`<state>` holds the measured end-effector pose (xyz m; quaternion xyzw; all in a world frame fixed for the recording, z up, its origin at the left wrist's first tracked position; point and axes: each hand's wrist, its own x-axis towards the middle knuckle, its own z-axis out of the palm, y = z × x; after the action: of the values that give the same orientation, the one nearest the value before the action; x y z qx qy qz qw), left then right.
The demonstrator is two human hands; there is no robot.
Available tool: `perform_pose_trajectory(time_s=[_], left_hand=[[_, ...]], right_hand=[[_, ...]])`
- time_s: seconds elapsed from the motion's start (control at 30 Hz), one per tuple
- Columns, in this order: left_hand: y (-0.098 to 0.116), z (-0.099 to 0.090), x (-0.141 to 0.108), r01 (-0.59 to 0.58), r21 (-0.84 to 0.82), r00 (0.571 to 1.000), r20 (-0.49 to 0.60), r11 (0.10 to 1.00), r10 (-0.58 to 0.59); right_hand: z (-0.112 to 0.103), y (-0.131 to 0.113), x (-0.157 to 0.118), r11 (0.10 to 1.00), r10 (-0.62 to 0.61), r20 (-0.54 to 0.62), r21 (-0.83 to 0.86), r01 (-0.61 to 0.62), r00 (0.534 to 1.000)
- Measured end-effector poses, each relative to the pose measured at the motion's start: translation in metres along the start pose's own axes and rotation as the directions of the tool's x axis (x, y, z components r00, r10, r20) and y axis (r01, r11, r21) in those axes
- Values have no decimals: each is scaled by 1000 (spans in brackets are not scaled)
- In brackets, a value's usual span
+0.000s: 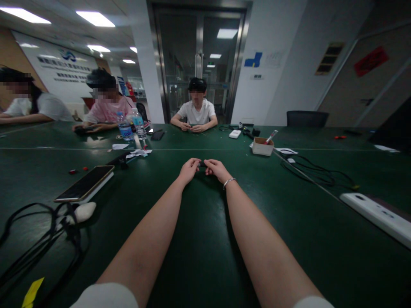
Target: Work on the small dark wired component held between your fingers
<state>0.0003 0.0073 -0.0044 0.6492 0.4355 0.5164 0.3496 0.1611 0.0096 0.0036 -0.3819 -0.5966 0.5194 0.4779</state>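
Both my arms reach forward over the dark green table [199,239]. Between my fingertips is a small black object [202,164], too small to name and partly covered by the fingers. My left hand [190,170] pinches its left end, and my right hand [217,170] pinches the right end. The two hands are close together, just above or resting on the tabletop; I cannot tell which. A silver bracelet [229,183] circles my right wrist.
At left lie a phone on a white box [88,185], a white mouse [85,211] and black cables [69,226]. A small box [262,146] and a power strip [379,214] are at right. Bottles [125,128] stand farther back. A person [196,112] sits opposite.
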Motion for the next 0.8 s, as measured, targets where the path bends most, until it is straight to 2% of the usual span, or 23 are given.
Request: perform_pose_trajectory(time_s=[0.1, 0.3, 0.43, 0.6, 0.8], left_hand=[[1, 0, 0, -9, -29, 1000, -14, 1000, 8], [6, -2, -2, 45, 7, 999, -29, 999, -45], [2, -1, 0, 71, -26, 997, -18, 997, -71], [-4, 0, 3, 0, -21, 1000, -17, 1000, -1], [4, -3, -2, -30, 44, 999, -15, 999, 30]], right_hand=[[0, 1, 0, 1000, -1, -10, -2, 1, 1000], [-1, 1, 1, 1000, 15, -13, -14, -15, 1000], [0, 2, 2, 1000, 14, -12, -11, -14, 1000], [0, 2, 2, 1000, -3, -14, -12, 3, 1000], [-1, 2, 2, 1000, 14, -24, -2, -14, 1000]])
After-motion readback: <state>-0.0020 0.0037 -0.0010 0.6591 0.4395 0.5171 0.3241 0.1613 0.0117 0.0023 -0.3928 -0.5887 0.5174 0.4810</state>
